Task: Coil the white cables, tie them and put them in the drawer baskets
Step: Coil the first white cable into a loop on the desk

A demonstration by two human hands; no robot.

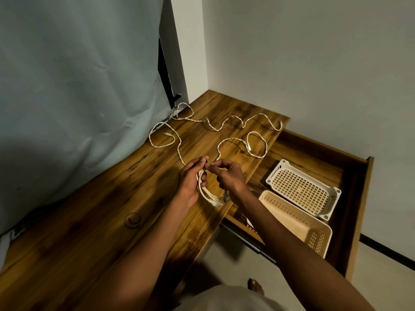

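Two hands: the left hand [190,178] is being kept curled round a small coil [207,189] at centre frame, while the right hand [229,176] is pinching a strand just beside it; both are closed on cable, close together
Coil: several loops are being held above the desk [89,221]; a connector end [214,202] is hanging loose below the loops
Loose cable: a long white cable [222,129] is lying sprawled toward the upper middle of the frame; whether it is one cable or more cannot be told
Baskets: a white basket [303,189] and a beige basket [298,223] are sitting in the open drawer [359,198] at right, touching or nearly so
Risk, loops: the coil is likely being held by few fingers; loops could be let slip and spring open before tying
Risk, snag: twisted slack could be dragged into a knot while being drawn in
Risk, edge: slack near the desk edge could be pulled over into the drawer
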